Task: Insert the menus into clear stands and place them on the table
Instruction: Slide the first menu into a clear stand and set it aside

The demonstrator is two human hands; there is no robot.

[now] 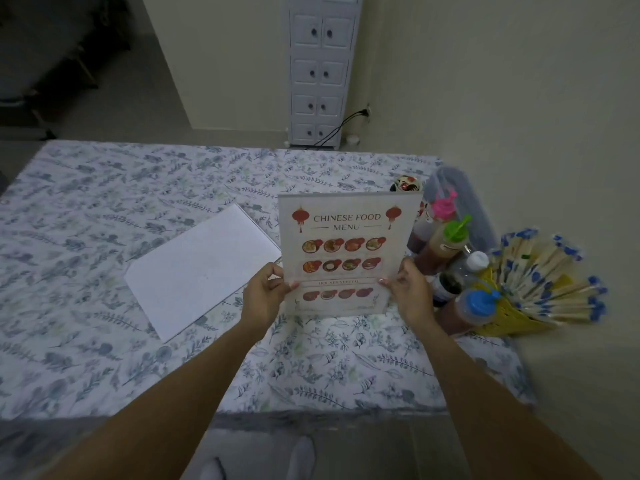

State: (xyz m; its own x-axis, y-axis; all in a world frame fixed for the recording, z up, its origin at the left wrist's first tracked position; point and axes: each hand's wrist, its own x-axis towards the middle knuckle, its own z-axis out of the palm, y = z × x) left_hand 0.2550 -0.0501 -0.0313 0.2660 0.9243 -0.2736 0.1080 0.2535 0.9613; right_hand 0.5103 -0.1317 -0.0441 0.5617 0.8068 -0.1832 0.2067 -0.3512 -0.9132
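A clear stand holding a "Chinese Food Menu" sheet [348, 237] stands upright on the floral tablecloth [104, 202], its base near the table's right middle. My left hand [265, 296] grips its lower left edge and my right hand [410, 292] grips its lower right edge, thumbs on the front. To the left, a white sheet [201, 268] lies flat and face down on the cloth.
Sauce bottles with pink, green, white and blue caps [453, 258] crowd the right side behind the stand. A yellow holder of wrapped chopsticks [543, 282] stands at the far right. A white drawer cabinet [320, 71] is against the wall beyond the table.
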